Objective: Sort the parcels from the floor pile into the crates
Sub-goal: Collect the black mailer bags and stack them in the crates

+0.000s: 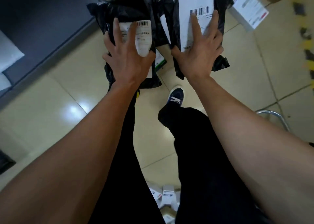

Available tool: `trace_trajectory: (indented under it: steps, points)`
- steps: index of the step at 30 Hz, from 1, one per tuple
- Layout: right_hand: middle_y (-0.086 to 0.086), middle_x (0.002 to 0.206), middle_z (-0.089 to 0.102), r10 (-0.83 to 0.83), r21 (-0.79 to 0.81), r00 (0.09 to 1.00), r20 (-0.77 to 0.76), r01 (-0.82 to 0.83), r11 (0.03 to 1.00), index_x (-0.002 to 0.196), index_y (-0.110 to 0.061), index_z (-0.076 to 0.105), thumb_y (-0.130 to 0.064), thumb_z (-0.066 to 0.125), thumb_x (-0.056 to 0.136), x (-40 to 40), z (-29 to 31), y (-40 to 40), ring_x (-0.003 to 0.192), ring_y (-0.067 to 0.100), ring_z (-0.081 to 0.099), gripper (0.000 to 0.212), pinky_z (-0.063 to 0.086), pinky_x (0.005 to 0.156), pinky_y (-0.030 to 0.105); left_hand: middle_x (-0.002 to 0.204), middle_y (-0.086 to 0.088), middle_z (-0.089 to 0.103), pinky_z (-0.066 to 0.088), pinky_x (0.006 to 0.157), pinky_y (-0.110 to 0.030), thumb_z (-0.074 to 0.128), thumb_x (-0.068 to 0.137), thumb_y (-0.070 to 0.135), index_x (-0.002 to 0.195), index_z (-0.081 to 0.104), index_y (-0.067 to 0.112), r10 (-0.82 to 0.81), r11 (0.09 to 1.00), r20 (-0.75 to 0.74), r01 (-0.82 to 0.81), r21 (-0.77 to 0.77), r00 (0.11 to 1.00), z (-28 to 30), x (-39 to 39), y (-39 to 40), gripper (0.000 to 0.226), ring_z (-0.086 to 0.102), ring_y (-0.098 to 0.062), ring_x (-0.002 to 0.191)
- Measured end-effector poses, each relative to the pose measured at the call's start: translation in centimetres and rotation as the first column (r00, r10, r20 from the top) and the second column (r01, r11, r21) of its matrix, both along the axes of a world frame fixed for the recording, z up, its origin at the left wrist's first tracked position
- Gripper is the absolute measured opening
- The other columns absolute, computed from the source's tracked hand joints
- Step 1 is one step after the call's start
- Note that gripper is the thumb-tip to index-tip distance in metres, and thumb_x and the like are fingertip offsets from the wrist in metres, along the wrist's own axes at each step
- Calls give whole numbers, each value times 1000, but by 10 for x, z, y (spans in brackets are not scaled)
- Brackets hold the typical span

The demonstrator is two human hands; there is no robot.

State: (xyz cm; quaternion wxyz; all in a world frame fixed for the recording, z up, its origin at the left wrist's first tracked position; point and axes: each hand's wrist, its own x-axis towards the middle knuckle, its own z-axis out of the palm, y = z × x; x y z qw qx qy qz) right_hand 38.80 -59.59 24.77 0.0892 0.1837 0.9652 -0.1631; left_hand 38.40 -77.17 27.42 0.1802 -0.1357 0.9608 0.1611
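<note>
I've got my left hand (129,57) on the left parcel (125,16), right hand (200,54) on the right parcel (197,20), side by side above the floor (51,105). My shoe (175,96) is below, between them. More boxes (249,13) sit far right; small boxes (167,196) lie behind my legs.

Black parcels (126,11), white barcoded labels (195,4)

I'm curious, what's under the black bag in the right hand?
Below the black bag in the right hand's grip, more black bags with white labels peek out. The floor beneath them is covered.
</note>
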Motion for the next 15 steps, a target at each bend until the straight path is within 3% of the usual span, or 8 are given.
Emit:
trace_trajectory:
  steps: [7, 15]
  points:
    - [12, 168, 11, 135, -30, 990, -34, -136, 990, 154, -40, 34, -61, 64, 75, 51, 128, 1, 142, 35, 29, 87, 34, 106, 50, 166, 0, 22, 32, 107, -58, 60, 76, 64, 146, 44, 36, 61, 998, -41, -60, 6, 997, 133, 72, -1, 77, 18, -35, 151]
    - [11, 167, 13, 359, -51, 933, -33, -361, 931, 150, -39, 39, -53, 66, 73, 112, 251, -51, 136, 36, 33, 83, 35, 101, 50, 165, -1, 26, 34, 106, -57, 62, 73, 58, 144, 46, 34, 214, 968, -191, -235, -92, 958, 253, 175, -84, 76, 24, -37, 149]
